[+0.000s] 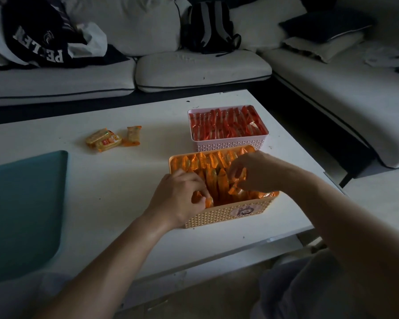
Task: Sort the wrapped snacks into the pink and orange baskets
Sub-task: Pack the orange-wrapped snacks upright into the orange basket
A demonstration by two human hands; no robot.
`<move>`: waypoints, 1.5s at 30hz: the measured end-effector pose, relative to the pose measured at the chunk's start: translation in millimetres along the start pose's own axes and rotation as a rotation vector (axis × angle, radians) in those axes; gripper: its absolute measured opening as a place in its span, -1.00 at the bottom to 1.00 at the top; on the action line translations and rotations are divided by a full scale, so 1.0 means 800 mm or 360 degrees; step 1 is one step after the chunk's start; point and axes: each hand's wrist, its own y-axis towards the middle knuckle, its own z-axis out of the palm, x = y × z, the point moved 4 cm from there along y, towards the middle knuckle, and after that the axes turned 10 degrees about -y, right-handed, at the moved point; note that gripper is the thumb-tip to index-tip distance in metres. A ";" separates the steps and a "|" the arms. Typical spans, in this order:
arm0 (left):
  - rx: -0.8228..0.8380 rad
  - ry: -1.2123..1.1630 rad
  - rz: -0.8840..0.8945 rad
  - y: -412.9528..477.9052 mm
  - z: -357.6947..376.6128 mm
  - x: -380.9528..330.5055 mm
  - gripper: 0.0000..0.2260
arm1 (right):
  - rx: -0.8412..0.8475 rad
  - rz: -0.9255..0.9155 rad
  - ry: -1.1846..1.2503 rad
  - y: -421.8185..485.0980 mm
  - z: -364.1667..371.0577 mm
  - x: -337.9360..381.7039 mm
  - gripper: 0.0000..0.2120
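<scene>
**Packing the orange basket, loose stragglers left**

Step in hand: seating packets in the orange basket (228,215), near-right on the white table (124,180). Both hands are inside it.

- Left hand (182,194): fingers curled, pinching one of the orange packets (214,180) at the basket's near-left corner.
- Right hand (256,171): fingers curled round another orange packet toward the right side, apparently tucking it in upright. Exact contact is partly hidden by the knuckles.
- Pink basket (230,146): just beyond the orange one, touching or nearly so. It's full of red packets (228,125) standing in rows and looks done.
- Loose snacks (113,138): a small cluster of yellow-orange wrappers lying flat on the table, far-left of the baskets and well apart from both hands.
- Teal tray (21,203): at the left edge, not involved.

Judgement: the sort is nearly complete. The orange basket is packed tight, so the next move likely calls for letting go once the rows sit straight. One hand then reaches far-left for the loose cluster. The other may need to part the rows to open a slot for them.
</scene>
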 end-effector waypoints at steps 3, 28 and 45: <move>0.0047 0.0061 -0.0033 0.000 -0.002 0.003 -0.93 | 0.0111 -0.0096 -0.0256 -0.008 0.015 0.001 -0.60; 0.0005 -0.0277 -0.0268 0.000 -0.005 0.002 -0.69 | -0.0116 0.0388 0.0309 0.022 0.040 0.053 -0.97; 0.0204 0.0114 -0.0089 0.007 0.005 -0.010 -0.73 | 0.0266 0.0106 -0.0031 -0.059 0.005 -0.058 -0.53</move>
